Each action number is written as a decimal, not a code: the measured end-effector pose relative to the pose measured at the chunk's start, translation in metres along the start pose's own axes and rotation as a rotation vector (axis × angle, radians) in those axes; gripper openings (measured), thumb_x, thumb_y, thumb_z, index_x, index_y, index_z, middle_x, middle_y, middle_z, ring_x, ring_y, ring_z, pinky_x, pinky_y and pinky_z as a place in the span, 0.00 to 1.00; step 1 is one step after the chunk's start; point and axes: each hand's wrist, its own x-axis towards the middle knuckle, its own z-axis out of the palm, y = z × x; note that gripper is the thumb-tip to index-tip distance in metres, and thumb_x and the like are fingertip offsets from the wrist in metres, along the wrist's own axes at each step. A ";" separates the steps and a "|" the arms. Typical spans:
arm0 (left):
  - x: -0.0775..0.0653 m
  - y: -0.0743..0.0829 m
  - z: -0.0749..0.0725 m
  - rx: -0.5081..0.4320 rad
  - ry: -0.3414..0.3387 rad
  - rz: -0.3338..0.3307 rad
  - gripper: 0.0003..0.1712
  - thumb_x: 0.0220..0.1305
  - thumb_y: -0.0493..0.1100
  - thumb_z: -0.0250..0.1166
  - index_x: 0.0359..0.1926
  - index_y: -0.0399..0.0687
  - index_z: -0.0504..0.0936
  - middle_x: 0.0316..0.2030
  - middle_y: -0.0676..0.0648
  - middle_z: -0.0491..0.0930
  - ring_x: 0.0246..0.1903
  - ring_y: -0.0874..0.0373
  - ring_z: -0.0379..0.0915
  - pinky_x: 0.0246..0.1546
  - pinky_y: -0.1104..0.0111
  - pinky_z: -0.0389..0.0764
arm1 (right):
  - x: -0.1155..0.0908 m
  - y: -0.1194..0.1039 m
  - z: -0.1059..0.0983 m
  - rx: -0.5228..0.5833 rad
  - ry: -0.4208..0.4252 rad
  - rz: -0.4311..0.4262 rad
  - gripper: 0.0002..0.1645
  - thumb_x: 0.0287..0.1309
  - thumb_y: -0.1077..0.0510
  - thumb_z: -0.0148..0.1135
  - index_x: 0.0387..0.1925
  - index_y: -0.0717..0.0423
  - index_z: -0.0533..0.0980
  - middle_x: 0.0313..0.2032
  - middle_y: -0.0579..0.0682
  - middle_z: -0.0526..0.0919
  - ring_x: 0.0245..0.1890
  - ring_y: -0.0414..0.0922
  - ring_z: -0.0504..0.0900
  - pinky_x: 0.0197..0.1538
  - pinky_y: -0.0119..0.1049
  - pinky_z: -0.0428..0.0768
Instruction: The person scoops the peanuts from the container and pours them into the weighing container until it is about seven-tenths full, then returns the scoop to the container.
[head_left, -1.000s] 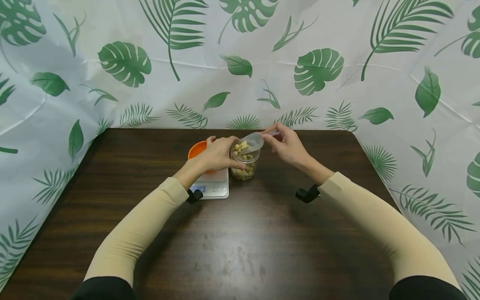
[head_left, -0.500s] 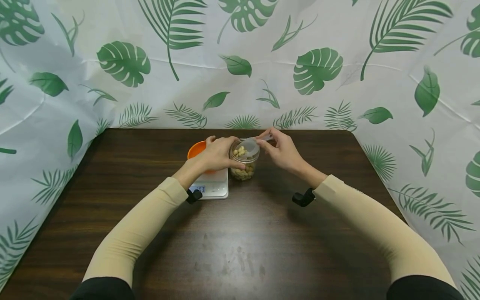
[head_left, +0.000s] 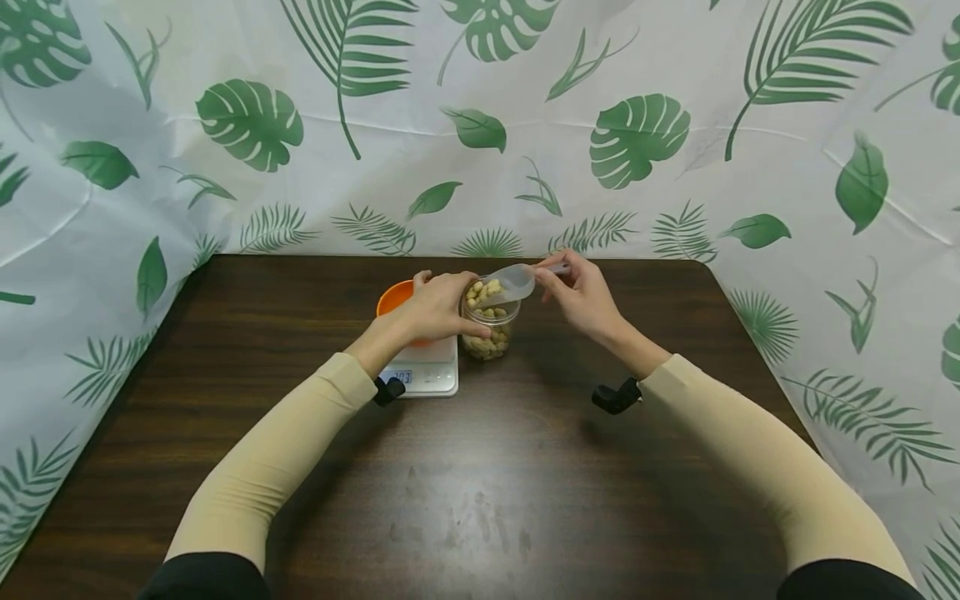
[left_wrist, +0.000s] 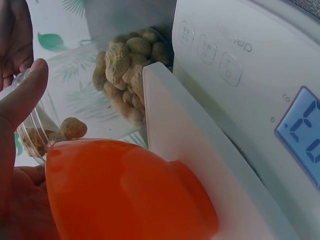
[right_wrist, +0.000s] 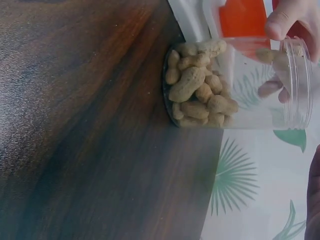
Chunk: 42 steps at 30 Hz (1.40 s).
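Observation:
A clear jar (right_wrist: 255, 107) stands upright on the table, its lower part filled with peanuts (right_wrist: 200, 95) in their shells. My left hand (head_left: 435, 310) grips it near the rim, with the thumb (left_wrist: 31, 92) along the near side. My right hand (head_left: 583, 298) pinches the handle of a translucent white scoop (head_left: 517, 282). The bowl of this scoop is tilted at the jar's mouth, and several peanuts (head_left: 483, 290) lie in it. Left of the jar, an orange bowl (left_wrist: 120, 190) sits on a white kitchen scale (head_left: 433, 380), partly hidden behind my left hand.
The scale's lit display (head_left: 402, 377) faces the near side, partly covered by the black wrist camera (head_left: 388, 392). All stands near the back edge of the dark wooden table (head_left: 480, 492). A leaf-patterned sheet (head_left: 540, 142) hangs behind it.
My right hand dipped the scoop into the jar's mouth, then drew back up and to the right. Peanuts show in the scoop now. My left hand has kept its grip on the jar.

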 end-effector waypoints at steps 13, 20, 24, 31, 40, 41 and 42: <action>0.000 0.003 -0.001 0.029 -0.033 0.009 0.48 0.57 0.64 0.76 0.70 0.45 0.70 0.60 0.48 0.78 0.61 0.52 0.71 0.66 0.39 0.44 | -0.007 0.009 -0.004 0.077 0.054 -0.020 0.10 0.73 0.70 0.56 0.49 0.77 0.74 0.39 0.65 0.84 0.27 0.49 0.82 0.31 0.32 0.77; -0.002 0.005 -0.003 0.064 -0.081 -0.009 0.58 0.60 0.65 0.73 0.79 0.40 0.58 0.73 0.43 0.67 0.70 0.48 0.62 0.67 0.39 0.43 | -0.007 0.024 -0.003 0.096 0.087 0.011 0.10 0.74 0.70 0.55 0.50 0.75 0.75 0.37 0.53 0.85 0.26 0.46 0.82 0.26 0.32 0.72; -0.002 0.006 -0.004 0.076 -0.091 -0.013 0.58 0.61 0.66 0.72 0.79 0.40 0.57 0.74 0.42 0.65 0.71 0.47 0.61 0.67 0.40 0.44 | -0.007 0.029 -0.001 0.121 0.080 0.007 0.11 0.74 0.67 0.56 0.50 0.74 0.75 0.41 0.66 0.84 0.27 0.44 0.82 0.32 0.32 0.77; -0.003 0.006 -0.003 0.081 -0.092 -0.011 0.58 0.61 0.66 0.72 0.79 0.40 0.57 0.73 0.43 0.66 0.70 0.47 0.61 0.67 0.40 0.44 | -0.009 0.033 -0.001 0.123 0.105 0.023 0.11 0.74 0.65 0.57 0.50 0.72 0.76 0.39 0.64 0.84 0.27 0.43 0.82 0.28 0.31 0.75; -0.002 0.007 -0.004 0.089 -0.099 -0.016 0.59 0.61 0.66 0.72 0.79 0.39 0.57 0.73 0.42 0.66 0.70 0.47 0.61 0.67 0.40 0.45 | -0.010 0.032 0.005 0.152 0.124 -0.012 0.10 0.73 0.69 0.57 0.49 0.73 0.76 0.42 0.65 0.85 0.27 0.45 0.82 0.34 0.33 0.80; -0.003 0.007 -0.004 0.088 -0.098 -0.015 0.59 0.61 0.66 0.72 0.79 0.39 0.57 0.73 0.42 0.66 0.70 0.47 0.61 0.67 0.40 0.45 | -0.010 0.031 0.007 0.149 0.120 -0.010 0.10 0.73 0.68 0.58 0.49 0.73 0.76 0.43 0.65 0.85 0.28 0.45 0.82 0.34 0.34 0.80; -0.003 0.007 -0.005 0.088 -0.097 -0.013 0.58 0.61 0.66 0.72 0.79 0.39 0.57 0.72 0.42 0.67 0.70 0.47 0.62 0.67 0.40 0.45 | -0.010 0.031 0.009 0.141 0.115 -0.007 0.10 0.73 0.67 0.58 0.49 0.72 0.76 0.44 0.65 0.85 0.28 0.46 0.82 0.35 0.34 0.81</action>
